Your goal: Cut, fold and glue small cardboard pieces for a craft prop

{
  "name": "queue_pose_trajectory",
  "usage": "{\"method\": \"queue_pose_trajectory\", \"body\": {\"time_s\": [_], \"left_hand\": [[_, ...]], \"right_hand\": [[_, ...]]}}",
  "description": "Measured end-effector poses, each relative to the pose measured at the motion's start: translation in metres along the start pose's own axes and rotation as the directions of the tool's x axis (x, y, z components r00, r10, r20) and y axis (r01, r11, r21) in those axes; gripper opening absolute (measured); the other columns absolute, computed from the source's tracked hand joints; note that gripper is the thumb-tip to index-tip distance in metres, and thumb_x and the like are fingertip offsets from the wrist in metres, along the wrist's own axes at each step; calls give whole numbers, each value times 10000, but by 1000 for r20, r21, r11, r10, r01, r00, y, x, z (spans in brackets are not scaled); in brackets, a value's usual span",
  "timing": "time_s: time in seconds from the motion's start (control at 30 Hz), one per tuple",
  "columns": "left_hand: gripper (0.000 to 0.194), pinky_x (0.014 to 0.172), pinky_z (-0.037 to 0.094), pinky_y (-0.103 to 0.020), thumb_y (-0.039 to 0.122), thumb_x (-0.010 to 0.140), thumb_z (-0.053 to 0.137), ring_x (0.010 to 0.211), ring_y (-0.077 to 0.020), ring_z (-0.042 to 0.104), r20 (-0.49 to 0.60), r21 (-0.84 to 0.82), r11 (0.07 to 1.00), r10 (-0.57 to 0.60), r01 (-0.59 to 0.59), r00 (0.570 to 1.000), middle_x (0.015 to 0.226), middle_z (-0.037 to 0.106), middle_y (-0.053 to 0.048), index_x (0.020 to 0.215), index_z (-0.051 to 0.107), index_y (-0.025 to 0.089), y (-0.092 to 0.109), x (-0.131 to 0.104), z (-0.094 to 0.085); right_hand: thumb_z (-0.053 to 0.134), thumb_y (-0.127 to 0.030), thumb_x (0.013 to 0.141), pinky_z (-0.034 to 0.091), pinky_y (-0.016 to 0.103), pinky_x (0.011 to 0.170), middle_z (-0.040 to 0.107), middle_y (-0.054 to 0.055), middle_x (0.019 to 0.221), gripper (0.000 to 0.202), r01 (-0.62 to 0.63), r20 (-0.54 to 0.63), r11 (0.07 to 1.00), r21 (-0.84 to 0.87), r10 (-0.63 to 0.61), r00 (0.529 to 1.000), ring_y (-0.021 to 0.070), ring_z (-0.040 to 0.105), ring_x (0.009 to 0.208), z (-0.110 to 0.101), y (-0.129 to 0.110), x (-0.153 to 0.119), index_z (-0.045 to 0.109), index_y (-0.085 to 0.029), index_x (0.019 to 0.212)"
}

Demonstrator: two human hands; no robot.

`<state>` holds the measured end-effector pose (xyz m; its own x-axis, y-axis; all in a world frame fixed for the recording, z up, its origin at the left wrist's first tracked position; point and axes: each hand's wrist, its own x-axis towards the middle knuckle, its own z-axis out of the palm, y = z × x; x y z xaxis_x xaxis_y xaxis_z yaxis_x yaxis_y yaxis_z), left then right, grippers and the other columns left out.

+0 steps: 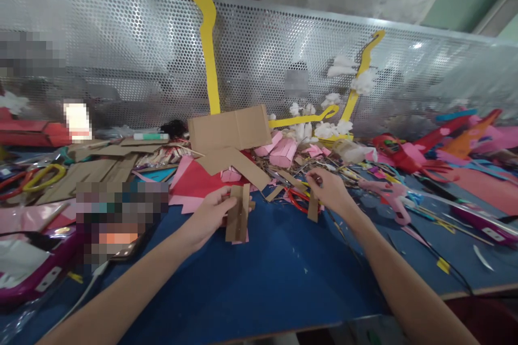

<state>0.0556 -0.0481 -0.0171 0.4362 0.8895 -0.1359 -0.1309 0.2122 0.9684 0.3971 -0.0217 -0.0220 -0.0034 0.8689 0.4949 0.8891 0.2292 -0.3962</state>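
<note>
My left hand [214, 210] is closed around a narrow piece of folded cardboard [238, 214], held upright just above the blue tabletop. A bit of pink paper shows under its lower end. To the right, my right hand [327, 187] pinches the top of a small cardboard strip [313, 206] that hangs down from the fingers. Red-handled scissors [297, 202] lie just left of that strip, partly hidden. Ahead of both hands lie a bent cardboard piece [234, 164] and red and pink paper [192, 180].
A cardboard box [229, 129] with a tall yellow hook-shaped strip [208, 54] stands against the perforated metal panel [263, 54]. A pink glue gun [390, 197] and its cord lie right. Cardboard scraps [89, 172] and a blurred phone-like device [121, 226] lie left.
</note>
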Motion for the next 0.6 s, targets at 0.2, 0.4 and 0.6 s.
{"method": "queue_pose_trajectory", "body": {"time_s": [0.2,0.4,0.6], "left_hand": [[244,643,506,-249,414,903,669,777,-164,682,-12,176,981,90,-86,996,927,717,-37,1028,651,205,3,-1,0],[304,668,539,-273,426,827,754,727,-146,641,-41,172,959,237,-227,971,896,689,-28,864,571,186,4,-2,5],[238,674,531,-312,437,928,618,765,-199,666,47,540,792,310,-285,950,867,698,-37,892,607,202,0,3,-3]], "right_hand": [[523,-337,957,513,339,756,747,87,948,225,83,56,991,103,-89,994,233,675,836,-3,-35,-7,693,-198,1008],[559,-450,979,516,354,859,740,91,1077,327,224,345,855,467,-410,844,243,670,952,1,-105,-35,667,-206,1167],[499,-356,1013,458,287,672,712,19,834,221,150,379,913,380,-302,875,186,643,733,12,-119,-42,670,-217,988]]}}
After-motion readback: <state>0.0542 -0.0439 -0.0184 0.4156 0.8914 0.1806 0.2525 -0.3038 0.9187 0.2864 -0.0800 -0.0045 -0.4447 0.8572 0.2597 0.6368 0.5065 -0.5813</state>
